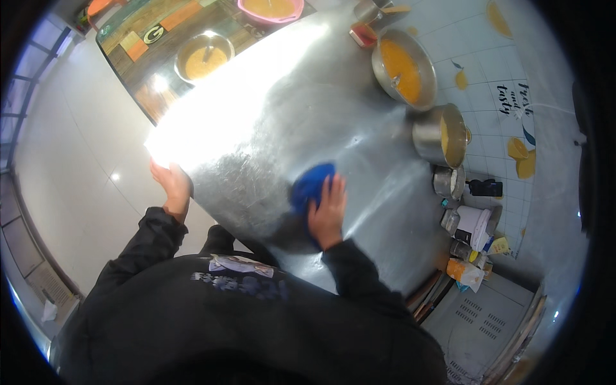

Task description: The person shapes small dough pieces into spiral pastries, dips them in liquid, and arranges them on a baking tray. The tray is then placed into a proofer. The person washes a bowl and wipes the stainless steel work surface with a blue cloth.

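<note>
My right hand (pixel 329 207) presses a blue cloth (pixel 313 186) against a shiny stainless steel tabletop (pixel 298 120); palm down, it covers the cloth's right part. The cloth is bunched and a little blurred. My left hand (pixel 172 183) rests at the table's left corner, its fingertips lost in the bright glare there. No object shows in that hand, and the glare hides whether it grips the edge. Both arms wear dark sleeves.
Along the tiled wall stand a large steel bowl (pixel 427 72) of orange food, a steel pot (pixel 430 134), a smaller pot (pixel 442 183) and a white bucket (pixel 469 225). A patterned table (pixel 168 24) adjoins at the top left, bearing a steel bowl (pixel 179 60) and a pink basin (pixel 269 19).
</note>
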A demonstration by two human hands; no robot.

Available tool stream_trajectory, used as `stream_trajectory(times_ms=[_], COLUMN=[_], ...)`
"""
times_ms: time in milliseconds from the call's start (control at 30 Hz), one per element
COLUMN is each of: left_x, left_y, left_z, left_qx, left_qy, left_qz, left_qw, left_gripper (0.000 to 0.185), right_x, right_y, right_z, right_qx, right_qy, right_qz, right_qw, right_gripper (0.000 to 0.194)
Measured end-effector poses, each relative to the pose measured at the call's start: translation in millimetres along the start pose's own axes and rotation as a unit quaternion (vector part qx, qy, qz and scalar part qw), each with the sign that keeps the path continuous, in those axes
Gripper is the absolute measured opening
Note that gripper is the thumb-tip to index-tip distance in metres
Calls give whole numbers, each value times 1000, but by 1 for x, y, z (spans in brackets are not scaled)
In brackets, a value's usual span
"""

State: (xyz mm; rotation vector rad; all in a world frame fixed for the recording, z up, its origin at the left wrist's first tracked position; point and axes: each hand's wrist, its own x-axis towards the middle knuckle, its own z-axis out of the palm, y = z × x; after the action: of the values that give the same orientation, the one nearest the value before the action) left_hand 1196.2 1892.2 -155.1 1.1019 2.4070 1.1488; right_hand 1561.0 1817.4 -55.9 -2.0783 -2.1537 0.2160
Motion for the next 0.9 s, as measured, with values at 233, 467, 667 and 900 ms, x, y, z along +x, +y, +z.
stream_trajectory(times_ms=[233, 467, 667, 900], left_x=[1, -4, -14, -16], left_y=[22, 6, -5, 9], left_z=[-15, -7, -5, -13], left_qx=[-109, -97, -48, -50], left_qy=[-46, -37, -29, -44], left_qz=[25, 26, -15, -75], left_qw=[993, 994, 998, 995], left_gripper=[39, 44, 56, 53], right_x=[288, 132, 76, 340], right_y=[100, 21, -41, 17], right_z=[21, 8, 7, 40], right_qx=[-40, 17, 30, -20], right_qy=[137, 62, 14, 152], right_qz=[-26, -53, -66, -66], right_qw=[989, 997, 997, 986], right_gripper=[64, 73, 87, 77])
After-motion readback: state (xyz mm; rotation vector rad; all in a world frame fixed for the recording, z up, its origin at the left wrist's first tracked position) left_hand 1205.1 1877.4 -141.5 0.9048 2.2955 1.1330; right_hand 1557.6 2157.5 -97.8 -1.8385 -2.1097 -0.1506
